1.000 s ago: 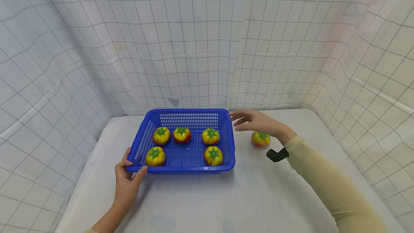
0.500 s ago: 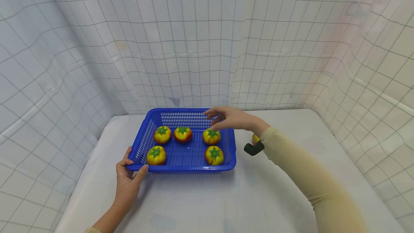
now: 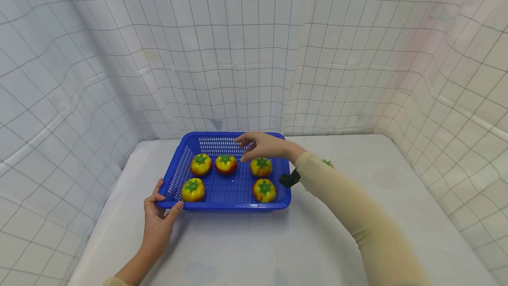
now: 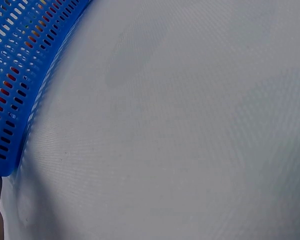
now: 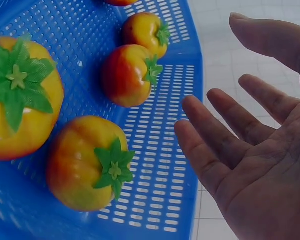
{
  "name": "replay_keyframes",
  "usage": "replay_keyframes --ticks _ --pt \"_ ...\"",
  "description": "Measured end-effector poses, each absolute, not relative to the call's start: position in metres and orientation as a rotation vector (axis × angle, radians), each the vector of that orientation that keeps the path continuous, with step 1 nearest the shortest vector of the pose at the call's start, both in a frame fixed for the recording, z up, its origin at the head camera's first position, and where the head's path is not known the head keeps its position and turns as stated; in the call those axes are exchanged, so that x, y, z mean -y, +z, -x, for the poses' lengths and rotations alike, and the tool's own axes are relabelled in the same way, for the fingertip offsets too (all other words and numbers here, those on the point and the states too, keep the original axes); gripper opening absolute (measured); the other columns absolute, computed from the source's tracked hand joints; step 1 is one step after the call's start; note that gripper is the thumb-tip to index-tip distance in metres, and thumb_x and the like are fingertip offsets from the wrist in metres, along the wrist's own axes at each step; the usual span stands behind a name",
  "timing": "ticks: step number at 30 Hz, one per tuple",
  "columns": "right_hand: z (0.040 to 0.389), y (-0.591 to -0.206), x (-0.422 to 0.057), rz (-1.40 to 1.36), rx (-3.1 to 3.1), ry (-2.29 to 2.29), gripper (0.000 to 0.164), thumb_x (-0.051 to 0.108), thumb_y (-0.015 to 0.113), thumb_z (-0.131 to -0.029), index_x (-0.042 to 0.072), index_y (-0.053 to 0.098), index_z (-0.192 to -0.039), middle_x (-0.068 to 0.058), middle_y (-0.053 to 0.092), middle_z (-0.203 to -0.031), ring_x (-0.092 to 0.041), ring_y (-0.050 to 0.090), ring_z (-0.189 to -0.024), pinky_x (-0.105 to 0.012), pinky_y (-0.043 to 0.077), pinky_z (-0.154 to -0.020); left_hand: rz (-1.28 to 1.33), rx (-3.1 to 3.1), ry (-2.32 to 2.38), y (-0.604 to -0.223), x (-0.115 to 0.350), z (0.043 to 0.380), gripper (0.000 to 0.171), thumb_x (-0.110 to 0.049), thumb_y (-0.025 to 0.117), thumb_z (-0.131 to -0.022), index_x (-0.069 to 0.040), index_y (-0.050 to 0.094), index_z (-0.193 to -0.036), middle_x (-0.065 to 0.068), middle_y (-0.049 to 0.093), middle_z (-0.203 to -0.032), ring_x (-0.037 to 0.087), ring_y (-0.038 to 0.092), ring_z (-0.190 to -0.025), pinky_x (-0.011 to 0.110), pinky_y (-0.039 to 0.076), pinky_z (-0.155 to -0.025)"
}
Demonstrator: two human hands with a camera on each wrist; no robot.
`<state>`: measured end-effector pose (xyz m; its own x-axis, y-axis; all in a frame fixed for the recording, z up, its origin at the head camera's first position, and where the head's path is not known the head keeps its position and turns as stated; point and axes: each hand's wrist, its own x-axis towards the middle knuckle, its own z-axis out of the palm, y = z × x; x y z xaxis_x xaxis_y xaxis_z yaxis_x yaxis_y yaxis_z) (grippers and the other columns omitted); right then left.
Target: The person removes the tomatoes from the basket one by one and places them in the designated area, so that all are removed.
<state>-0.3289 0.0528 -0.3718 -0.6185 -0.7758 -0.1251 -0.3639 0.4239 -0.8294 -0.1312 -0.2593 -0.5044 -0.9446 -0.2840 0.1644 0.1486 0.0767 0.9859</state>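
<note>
My left hand (image 3: pixel 156 228) grips the front left corner of a blue plastic basket (image 3: pixel 222 206), thumb at the front rim and fingers along the left side. Inside lie several yellow-red, tomato-like fruits with green star-shaped leaf tops, such as the back middle fruit (image 3: pixel 225 166) and the front right fruit (image 3: pixel 264 191). Over the back right of the basket hovers my right hand (image 3: pixel 263 146), fingers spread and holding nothing. The right wrist view shows its bare palm (image 5: pixel 270 185) apart from the nearest fruit (image 5: pixel 85 165).
Right of the basket, one more fruit (image 3: pixel 327 163) lies on the white-covered table (image 3: pixel 357 149), mostly hidden by the right sleeve (image 3: pixel 337 193). Grid-patterned white curtains (image 3: pixel 254 56) close off the back and sides. A black strap piece (image 3: pixel 289 179) sits at the right wrist.
My right hand has moved left, from beside the basket's right rim to over its inside. The sleeve now covers most of the outside fruit. My left hand keeps its grip.
</note>
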Motion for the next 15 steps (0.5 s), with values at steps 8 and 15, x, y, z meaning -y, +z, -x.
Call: replay_keyframes --ticks 8,15 --pt "0.339 -0.382 -0.035 0.933 -2.173 -1.084 0.068 0.028 0.077 -0.093 0.017 0.046 -0.152 -0.014 0.050 -0.151 -0.020 0.055 -0.128 -0.040 0.046 -0.106 -0.134 2.058 -1.927 -0.504 0.259 0.132 0.042 -0.005 0.061 -0.102 -0.021 0.026 -0.118 -0.006 0.013 -0.170 0.034 0.019 -0.153 0.008 0.041 -0.097" --pt "0.344 -0.391 -0.022 0.874 -2.192 -1.068 0.072 0.026 0.077 -0.092 0.016 0.043 -0.155 -0.012 0.048 -0.153 -0.027 0.048 -0.136 -0.048 0.040 -0.112 -0.129 2.061 -1.925 -0.504 0.260 0.132 0.041 -0.005 0.061 -0.103 -0.018 0.025 -0.119 -0.004 0.012 -0.170 0.035 0.019 -0.153 0.008 0.040 -0.098"
